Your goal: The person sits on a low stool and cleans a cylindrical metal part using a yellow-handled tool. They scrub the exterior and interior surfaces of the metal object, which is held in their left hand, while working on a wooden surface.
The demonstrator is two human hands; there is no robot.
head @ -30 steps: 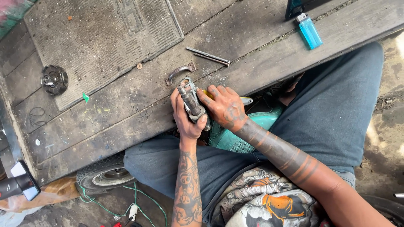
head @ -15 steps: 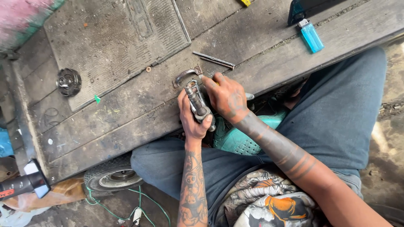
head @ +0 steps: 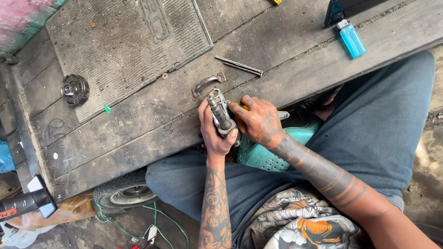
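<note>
Head view, left hand (head: 213,133): wrapped shut around a metal shaft part (head: 220,114), thumb pressed at its lower end.
Right hand (head: 259,122): curled closed just beside the part, a yellow-tipped tool (head: 282,115) gripped inside.
Beyond the knuckles: a metal handle bracket (head: 206,82) and a thin rod (head: 239,65) on the wooden platform (head: 152,120).
Far right: blue lighter (head: 351,39).

Shaft assembly (head: 220,115): bare grey metal, dull, greasy sheen on the spindle; gripped in left hand (head: 213,133), right hand (head: 260,122) against it. Workbench (head: 138,133): weathered wood planks, rough, stained, matt. Ribbed mat (head: 124,46): worn rubber, dusty, matt. Gear (head: 74,89): dark metal, oily. Handle bracket (head: 207,83): rusted metal. Rod (head: 239,66): smooth steel. Lighter (head: 350,38): translucent blue plastic, glossy. Trousers (head: 369,138): blue-grey cloth, matt.
</note>
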